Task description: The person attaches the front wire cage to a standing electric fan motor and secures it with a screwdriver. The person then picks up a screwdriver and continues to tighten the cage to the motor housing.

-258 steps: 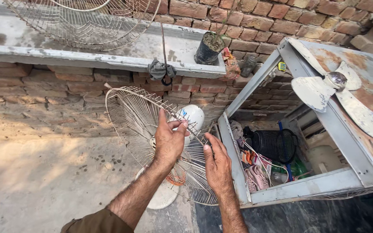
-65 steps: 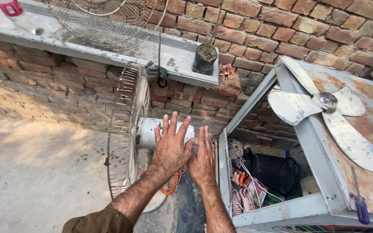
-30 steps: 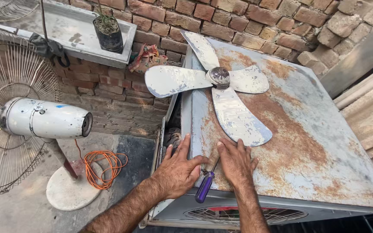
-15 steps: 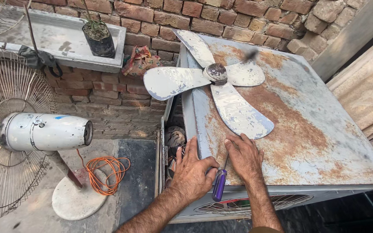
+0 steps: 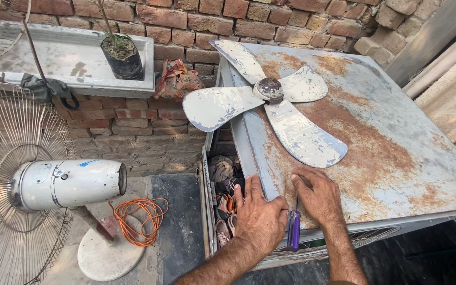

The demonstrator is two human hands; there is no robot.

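Both of my hands are down on the near edge of the rusty metal lid [image 5: 397, 153]. My left hand [image 5: 259, 219] lies flat with its fingers spread across the lid's left rim, gripping nothing. My right hand [image 5: 320, 198] also rests palm-down, just right of it. A purple-handled screwdriver [image 5: 293, 229] stands between the two hands, its handle hanging over the front edge; I think my right thumb steadies its shaft, though the contact is too small to be sure.

Flat palms at that corner look to me like bracing against the lid. It sits slightly ajar, so the box's open left side shows a clutter of rags and small parts [image 5: 222, 200].

Further back on the lid lies a loose white fan blade [image 5: 270, 105], one vane overhanging the left edge, well apart from my fingers. Left of the box stands a pedestal fan motor [image 5: 69, 182] with its wire guard [image 5: 6, 211] and a coil of orange cable [image 5: 135, 219] on the ground. The strip between fan and box is narrow; the lid's right half offers the open room.
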